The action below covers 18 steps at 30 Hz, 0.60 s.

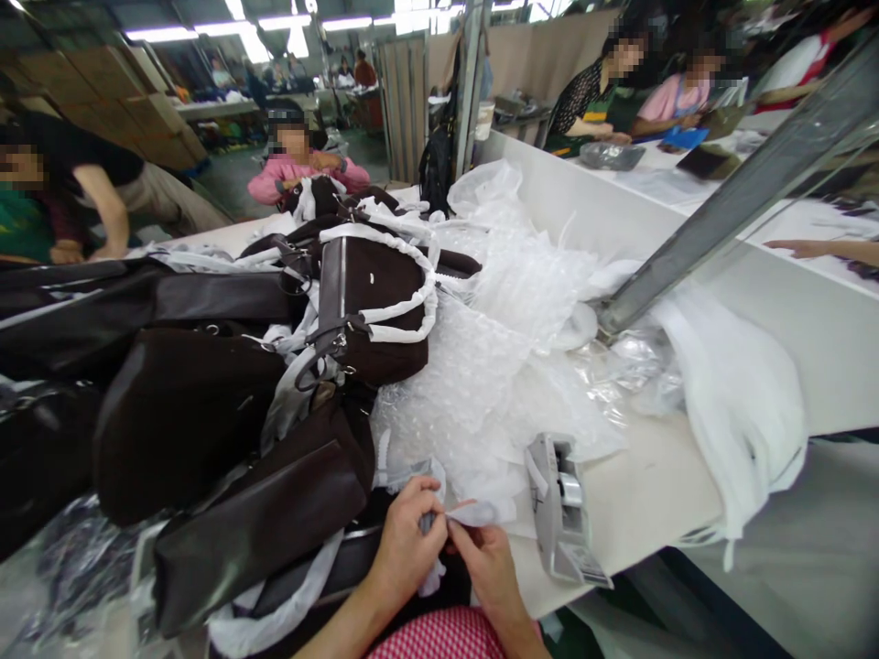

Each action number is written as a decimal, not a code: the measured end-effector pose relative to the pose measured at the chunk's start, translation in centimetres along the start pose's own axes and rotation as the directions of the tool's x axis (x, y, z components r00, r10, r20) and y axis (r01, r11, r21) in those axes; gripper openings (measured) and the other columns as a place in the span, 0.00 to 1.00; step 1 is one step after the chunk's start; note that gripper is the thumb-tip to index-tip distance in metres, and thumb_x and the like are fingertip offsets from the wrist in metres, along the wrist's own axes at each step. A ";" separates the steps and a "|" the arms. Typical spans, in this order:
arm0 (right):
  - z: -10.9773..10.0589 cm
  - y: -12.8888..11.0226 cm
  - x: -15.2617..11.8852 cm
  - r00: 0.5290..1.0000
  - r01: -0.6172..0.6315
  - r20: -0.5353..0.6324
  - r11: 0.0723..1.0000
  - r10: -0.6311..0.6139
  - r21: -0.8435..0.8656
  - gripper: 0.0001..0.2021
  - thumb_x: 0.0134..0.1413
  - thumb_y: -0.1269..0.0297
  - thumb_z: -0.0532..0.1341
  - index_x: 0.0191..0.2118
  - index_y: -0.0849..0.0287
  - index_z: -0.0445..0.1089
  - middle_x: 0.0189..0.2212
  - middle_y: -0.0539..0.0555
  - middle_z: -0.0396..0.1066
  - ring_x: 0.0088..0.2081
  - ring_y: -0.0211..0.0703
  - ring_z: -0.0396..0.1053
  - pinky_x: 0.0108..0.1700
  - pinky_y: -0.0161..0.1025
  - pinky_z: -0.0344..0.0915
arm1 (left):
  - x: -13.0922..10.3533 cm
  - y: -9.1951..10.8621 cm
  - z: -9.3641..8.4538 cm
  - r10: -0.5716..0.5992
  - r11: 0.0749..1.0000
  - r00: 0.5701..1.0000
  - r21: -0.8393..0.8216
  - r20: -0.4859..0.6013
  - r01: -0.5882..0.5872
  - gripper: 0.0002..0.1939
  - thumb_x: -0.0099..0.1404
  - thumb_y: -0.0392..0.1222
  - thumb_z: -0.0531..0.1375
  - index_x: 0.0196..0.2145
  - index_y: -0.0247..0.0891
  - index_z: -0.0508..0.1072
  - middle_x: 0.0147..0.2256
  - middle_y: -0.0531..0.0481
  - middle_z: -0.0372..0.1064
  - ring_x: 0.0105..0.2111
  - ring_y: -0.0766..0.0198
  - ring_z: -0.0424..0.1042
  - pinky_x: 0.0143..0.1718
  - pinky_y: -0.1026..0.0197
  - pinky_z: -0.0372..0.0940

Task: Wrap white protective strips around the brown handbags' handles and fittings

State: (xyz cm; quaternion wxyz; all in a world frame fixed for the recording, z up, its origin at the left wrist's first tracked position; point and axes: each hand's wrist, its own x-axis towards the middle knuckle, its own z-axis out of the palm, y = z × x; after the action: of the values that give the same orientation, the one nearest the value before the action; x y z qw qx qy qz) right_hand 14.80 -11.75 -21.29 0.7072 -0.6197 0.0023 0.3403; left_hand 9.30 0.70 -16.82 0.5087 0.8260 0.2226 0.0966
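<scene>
Grip the thin, translucent white wrapping strip (486,513) between the fingertips: the left hand (412,529) is closed on it at 1 side, and the right hand (486,556) pinches it just beside, so that the 2 hands nearly meet. The strip is located at the near edge of the tabletop, ahead of the red-and-white checked garment (439,638). For good control, the pinch should be light and the pull even, since thin material of this kind is likely to crease or tear under a sharp tug. What lies beneath the left hand cannot be fully determined. The off-white, flat tabletop (677,471) carries, to the left, a heap of dark brown, leather-trimmed fabric handbags (395,275), some with white-wrapped handles; ahead, a mound of clear bubble wrap (501,339); and, to the right, a grey tape dispenser (558,513). Long white soft strips (742,394) drape over the right edge, near a grey metal post (728,206). Beyond, co-workers (312,178) occupy adjacent stations, brown cardboard boxes (134,114) are stacked at left, and tube lights (161,35) hang overhead.
</scene>
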 end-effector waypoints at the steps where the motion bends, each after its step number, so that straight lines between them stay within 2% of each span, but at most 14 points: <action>1: -0.1 -0.1 -0.3 1.000 -0.002 -0.005 1.000 0.002 0.006 0.18 0.42 0.49 0.72 0.28 0.61 0.76 0.24 0.52 0.74 0.27 0.43 0.69 0.30 0.36 0.69 | -0.1 0.3 -0.3 -0.016 1.000 0.999 -0.004 0.035 0.016 0.08 0.58 0.30 0.55 0.24 0.38 0.71 0.44 0.43 0.72 0.47 0.56 0.72 0.50 0.54 0.64; 4: -0.3 -0.4 -0.9 1.000 -0.011 -0.005 0.999 0.011 0.038 0.17 0.43 0.50 0.72 0.30 0.60 0.76 0.26 0.51 0.74 0.29 0.43 0.70 0.32 0.37 0.70 | -0.2 1.0 -1.0 -0.057 0.998 0.990 -0.012 0.128 0.059 0.08 0.57 0.31 0.57 0.26 0.39 0.74 0.47 0.43 0.71 0.49 0.55 0.71 0.53 0.53 0.63; 6: -0.3 -0.2 -1.0 1.000 -0.019 -0.003 0.998 0.019 0.063 0.16 0.43 0.51 0.72 0.30 0.60 0.75 0.25 0.50 0.73 0.27 0.41 0.68 0.31 0.36 0.69 | -0.1 1.3 -1.3 -0.073 0.997 0.986 -0.023 0.151 0.078 0.09 0.55 0.29 0.57 0.29 0.39 0.75 0.48 0.43 0.71 0.51 0.55 0.70 0.55 0.53 0.61; 9: -0.5 0.2 -0.8 0.999 -0.041 -0.011 0.994 0.042 0.102 0.15 0.42 0.53 0.73 0.30 0.60 0.76 0.24 0.50 0.73 0.25 0.39 0.67 0.30 0.35 0.68 | 0.0 1.5 -1.3 -0.089 0.994 0.983 -0.053 0.161 0.099 0.13 0.53 0.27 0.56 0.32 0.40 0.75 0.49 0.44 0.70 0.52 0.55 0.69 0.56 0.52 0.60; 13: -0.8 0.8 -0.6 0.998 -0.063 -0.014 0.986 0.066 0.153 0.14 0.42 0.55 0.73 0.30 0.60 0.76 0.24 0.49 0.73 0.26 0.39 0.67 0.30 0.34 0.67 | 0.1 1.8 -0.6 -0.132 0.991 0.984 -0.008 0.119 0.134 0.08 0.54 0.29 0.58 0.28 0.39 0.75 0.47 0.45 0.70 0.50 0.54 0.69 0.55 0.51 0.61; 15: -0.9 0.8 -0.7 0.997 -0.070 -0.010 0.981 0.073 0.180 0.13 0.42 0.57 0.73 0.30 0.60 0.76 0.24 0.49 0.73 0.27 0.39 0.67 0.31 0.34 0.66 | 0.0 1.9 -0.1 -0.082 0.995 0.993 0.068 0.089 0.076 0.08 0.54 0.27 0.58 0.27 0.38 0.73 0.45 0.45 0.70 0.48 0.54 0.69 0.53 0.51 0.62; 18: -0.5 0.5 -1.0 0.996 -0.086 -0.017 0.968 0.092 0.237 0.13 0.41 0.57 0.73 0.29 0.60 0.76 0.25 0.50 0.73 0.28 0.40 0.67 0.31 0.34 0.67 | -0.4 2.2 0.3 0.098 0.967 0.992 0.229 0.081 -0.114 0.10 0.56 0.25 0.56 0.28 0.38 0.71 0.42 0.45 0.71 0.45 0.54 0.69 0.47 0.51 0.65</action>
State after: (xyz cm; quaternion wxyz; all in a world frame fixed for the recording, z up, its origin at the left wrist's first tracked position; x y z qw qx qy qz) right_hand 13.98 -12.69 -21.44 0.7598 -0.5353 0.0804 0.3602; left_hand 9.62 -0.59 -15.04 0.4099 0.8935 0.1703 0.0683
